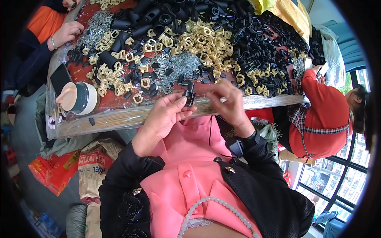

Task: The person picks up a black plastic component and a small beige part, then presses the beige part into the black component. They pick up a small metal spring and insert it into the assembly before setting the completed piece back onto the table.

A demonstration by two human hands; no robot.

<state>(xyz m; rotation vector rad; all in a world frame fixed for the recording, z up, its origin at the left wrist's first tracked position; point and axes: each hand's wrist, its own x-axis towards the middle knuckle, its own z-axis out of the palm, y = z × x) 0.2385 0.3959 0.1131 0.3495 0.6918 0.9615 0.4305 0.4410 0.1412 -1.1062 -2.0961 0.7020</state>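
Over the wooden front edge of the table (119, 121), my left hand (160, 119) pinches a small black plastic part (189, 97) between thumb and fingers, its narrow end pointing up. To the right of it, apart from the part, my right hand (232, 104) has its fingers curled together; whatever they hold, if anything, is hidden. Just beyond my hands lies a heap of small silver metal pieces (174, 68), resembling springs or clips. Cream-coloured plastic rings (206, 43) are piled behind it, and many small black parts (260, 47) are heaped at the right.
A lidded jar (90, 98) and a dark phone (61, 78) stand near the table's left corner. Black tubular pieces (139, 29) lie at the back. Another person's hand (67, 35) rests at the left edge. A person in red (325, 115) works at the right. Sacks (93, 170) lie below left.
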